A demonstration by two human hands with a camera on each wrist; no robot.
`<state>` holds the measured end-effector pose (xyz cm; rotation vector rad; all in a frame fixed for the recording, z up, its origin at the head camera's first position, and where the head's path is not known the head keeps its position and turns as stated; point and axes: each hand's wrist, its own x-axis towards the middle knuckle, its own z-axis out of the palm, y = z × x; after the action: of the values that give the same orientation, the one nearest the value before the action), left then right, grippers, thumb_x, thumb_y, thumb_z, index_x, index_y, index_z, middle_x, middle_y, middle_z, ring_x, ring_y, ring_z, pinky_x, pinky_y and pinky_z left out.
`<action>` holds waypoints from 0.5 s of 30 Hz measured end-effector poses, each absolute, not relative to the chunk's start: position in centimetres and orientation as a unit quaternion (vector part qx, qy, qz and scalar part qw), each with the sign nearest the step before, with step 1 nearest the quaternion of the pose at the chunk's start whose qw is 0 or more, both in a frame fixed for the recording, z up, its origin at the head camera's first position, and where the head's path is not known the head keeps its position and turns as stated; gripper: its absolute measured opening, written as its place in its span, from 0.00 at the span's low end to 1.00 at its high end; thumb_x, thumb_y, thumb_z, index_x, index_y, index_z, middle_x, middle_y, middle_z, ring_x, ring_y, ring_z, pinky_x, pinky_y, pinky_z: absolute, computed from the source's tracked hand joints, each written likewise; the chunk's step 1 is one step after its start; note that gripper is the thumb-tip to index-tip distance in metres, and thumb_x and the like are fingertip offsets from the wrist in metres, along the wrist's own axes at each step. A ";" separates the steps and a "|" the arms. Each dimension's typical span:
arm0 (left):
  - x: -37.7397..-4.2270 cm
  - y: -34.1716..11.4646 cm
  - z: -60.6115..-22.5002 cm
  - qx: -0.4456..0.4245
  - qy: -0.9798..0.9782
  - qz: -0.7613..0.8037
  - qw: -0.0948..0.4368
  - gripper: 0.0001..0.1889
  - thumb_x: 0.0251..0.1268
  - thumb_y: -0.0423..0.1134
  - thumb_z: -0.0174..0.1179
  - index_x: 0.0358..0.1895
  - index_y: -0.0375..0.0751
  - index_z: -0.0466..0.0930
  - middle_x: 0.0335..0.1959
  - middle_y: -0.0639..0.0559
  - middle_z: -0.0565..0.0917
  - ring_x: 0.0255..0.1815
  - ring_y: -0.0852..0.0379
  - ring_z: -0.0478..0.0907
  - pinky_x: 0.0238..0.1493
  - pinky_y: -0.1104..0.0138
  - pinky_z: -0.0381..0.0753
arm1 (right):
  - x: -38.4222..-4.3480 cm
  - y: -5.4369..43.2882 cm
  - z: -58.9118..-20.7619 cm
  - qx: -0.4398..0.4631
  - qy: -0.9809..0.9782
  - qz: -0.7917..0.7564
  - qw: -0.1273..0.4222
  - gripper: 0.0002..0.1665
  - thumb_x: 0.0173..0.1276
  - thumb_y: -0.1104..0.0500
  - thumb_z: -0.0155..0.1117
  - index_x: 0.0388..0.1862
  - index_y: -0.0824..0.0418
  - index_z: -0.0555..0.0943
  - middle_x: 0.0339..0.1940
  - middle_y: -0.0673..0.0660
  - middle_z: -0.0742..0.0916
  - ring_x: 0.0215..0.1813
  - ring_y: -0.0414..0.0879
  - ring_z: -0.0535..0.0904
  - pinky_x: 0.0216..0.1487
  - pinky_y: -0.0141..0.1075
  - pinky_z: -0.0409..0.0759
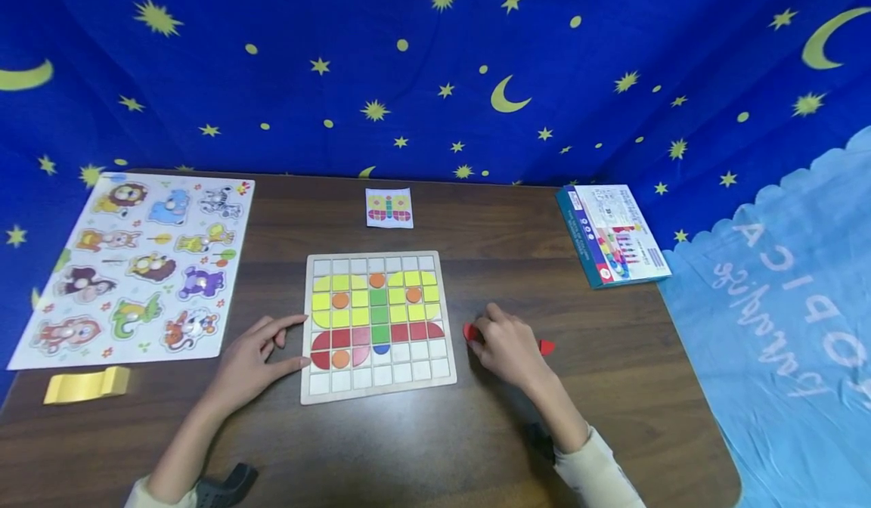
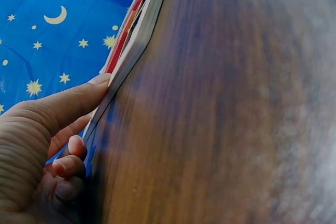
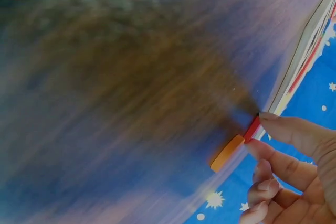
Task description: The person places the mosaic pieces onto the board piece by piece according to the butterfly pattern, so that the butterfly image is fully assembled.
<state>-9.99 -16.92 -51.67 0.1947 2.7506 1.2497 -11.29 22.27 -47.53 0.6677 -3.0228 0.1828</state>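
A square wooden board (image 1: 343, 394) of white cells lies mid-table, holding yellow, red, green and orange pieces and one blue one. The thumb and index finger of my left hand (image 1: 248, 364) touch its left edge; in the left wrist view the thumb (image 2: 79, 103) lies against the rim. Right of the board, my right hand (image 1: 506, 345) pinches a small red piece (image 1: 469, 332) with thumb and index finger, close over the table. Another red piece (image 1: 547, 347) lies right of that hand. The right wrist view has an orange piece (image 3: 227, 153) beside the pinched red piece (image 3: 252, 128).
A small picture card (image 1: 389, 221) with a similar coloured pattern lies behind the board. An animal puzzle sheet (image 1: 153, 228) and a yellow block (image 1: 87, 385) are at the left. A teal box (image 1: 578, 240) stands at the back right. A starry blue curtain (image 1: 272, 77) hangs behind the table.
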 end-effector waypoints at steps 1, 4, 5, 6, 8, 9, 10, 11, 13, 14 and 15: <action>-10.0 -16.9 -51.7 0.064 0.907 0.412 0.057 0.30 0.53 0.48 0.75 0.61 0.48 0.79 0.32 0.55 0.68 0.25 0.64 0.59 0.27 0.68 0.59 | -11.3 22.2 -47.5 0.213 -0.975 0.058 0.016 0.10 0.54 0.59 0.77 0.32 0.63 0.86 0.28 0.53 0.77 0.24 0.41 0.68 0.25 0.36 0.71; -9.9 -16.9 -51.7 0.064 0.907 0.412 0.056 0.30 0.53 0.47 0.75 0.61 0.48 0.79 0.32 0.55 0.68 0.25 0.64 0.59 0.27 0.68 0.59 | -11.4 22.1 -47.5 0.205 -0.977 0.053 0.007 0.11 0.54 0.59 0.76 0.34 0.64 0.86 0.29 0.53 0.77 0.24 0.42 0.68 0.26 0.36 0.71; -9.9 -16.9 -51.7 0.065 0.907 0.412 0.057 0.30 0.53 0.47 0.75 0.61 0.48 0.79 0.32 0.55 0.68 0.26 0.64 0.59 0.27 0.68 0.59 | -11.4 22.1 -47.5 0.202 -0.978 0.051 0.005 0.12 0.53 0.59 0.76 0.35 0.64 0.86 0.30 0.53 0.77 0.24 0.41 0.68 0.26 0.36 0.71; -9.9 -16.9 -51.7 0.065 0.907 0.412 0.056 0.30 0.52 0.47 0.75 0.61 0.48 0.79 0.32 0.55 0.68 0.26 0.64 0.59 0.27 0.68 0.59 | -11.4 22.0 -47.5 0.202 -0.978 0.051 0.006 0.13 0.53 0.59 0.76 0.35 0.64 0.86 0.30 0.53 0.77 0.25 0.41 0.68 0.26 0.36 0.71; -9.9 -16.9 -51.6 0.064 0.907 0.412 0.056 0.30 0.52 0.47 0.75 0.61 0.48 0.79 0.32 0.55 0.68 0.25 0.64 0.59 0.27 0.68 0.59 | -11.4 21.8 -47.3 0.205 -0.977 0.051 0.009 0.15 0.53 0.57 0.77 0.37 0.64 0.86 0.30 0.53 0.77 0.25 0.41 0.67 0.26 0.35 0.71; -9.9 -16.9 -51.6 0.064 0.908 0.411 0.056 0.30 0.52 0.47 0.75 0.61 0.48 0.79 0.32 0.55 0.68 0.26 0.64 0.59 0.27 0.68 0.59 | -11.4 21.6 -47.2 0.209 -0.976 0.054 0.011 0.15 0.52 0.57 0.77 0.37 0.64 0.87 0.31 0.53 0.77 0.25 0.41 0.67 0.26 0.35 0.71; -9.9 -16.9 -51.6 0.063 0.908 0.410 0.057 0.30 0.52 0.47 0.75 0.61 0.48 0.79 0.32 0.55 0.68 0.26 0.64 0.59 0.27 0.68 0.59 | -11.4 21.4 -47.0 0.214 -0.975 0.055 0.014 0.16 0.52 0.56 0.78 0.38 0.64 0.87 0.31 0.53 0.77 0.25 0.40 0.67 0.26 0.35 0.70; -9.9 -16.9 -51.6 0.063 0.908 0.409 0.057 0.30 0.53 0.47 0.75 0.61 0.48 0.79 0.32 0.55 0.68 0.26 0.64 0.59 0.27 0.68 0.59 | -11.4 21.2 -46.9 0.222 -0.973 0.057 0.016 0.16 0.53 0.56 0.78 0.38 0.64 0.87 0.31 0.53 0.77 0.25 0.40 0.67 0.26 0.34 0.70; -10.0 -16.9 -51.6 0.061 0.909 0.408 0.059 0.30 0.53 0.48 0.75 0.61 0.48 0.79 0.32 0.55 0.68 0.26 0.64 0.59 0.28 0.68 0.59 | -11.4 20.5 -46.6 0.239 -0.969 0.060 0.019 0.16 0.54 0.55 0.78 0.38 0.63 0.87 0.31 0.53 0.77 0.25 0.39 0.67 0.27 0.33 0.69; -10.0 -16.9 -51.5 0.060 0.909 0.408 0.060 0.30 0.53 0.48 0.75 0.62 0.48 0.79 0.32 0.55 0.68 0.26 0.64 0.59 0.28 0.68 0.59 | -11.4 20.2 -46.4 0.248 -0.967 0.062 0.019 0.16 0.54 0.55 0.78 0.38 0.63 0.87 0.31 0.52 0.77 0.25 0.39 0.66 0.27 0.32 0.69; -10.0 -16.9 -51.5 0.059 0.909 0.408 0.061 0.31 0.53 0.48 0.75 0.62 0.48 0.79 0.32 0.55 0.68 0.26 0.64 0.59 0.28 0.68 0.58 | -11.4 19.8 -46.3 0.257 -0.964 0.065 0.019 0.16 0.54 0.55 0.78 0.38 0.62 0.87 0.31 0.52 0.77 0.25 0.39 0.67 0.27 0.32 0.68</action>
<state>-9.98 -16.90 -51.51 0.1799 2.7498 1.2350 -11.36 19.79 -46.34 0.7986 -2.9917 0.2032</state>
